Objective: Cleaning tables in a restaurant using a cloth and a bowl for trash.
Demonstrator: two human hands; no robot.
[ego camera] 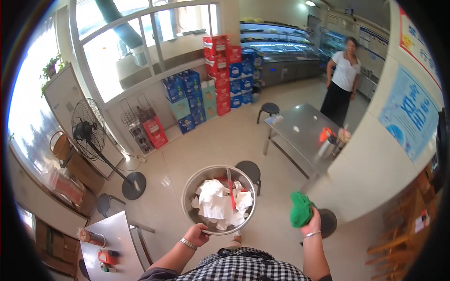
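Observation:
My left hand [198,235] grips the near rim of a round stainless steel basin [187,215], held out in front of my checked apron. Crumpled white paper tissues [215,203] fill much of the basin, and a red and clear stick-like item [231,189] lies across them. In my right hand [311,222], to the right of the basin, is a bunched green cloth [300,209], with the fingers closed around it.
A steel table [299,130] with bottles and a few white scraps stands ahead right; a person [345,77] is behind it. Black stools [249,172] stand nearby. Another steel table [116,239] is at lower left, a floor fan [133,185] beyond it. Stacked drink cartons [221,87] line the wall.

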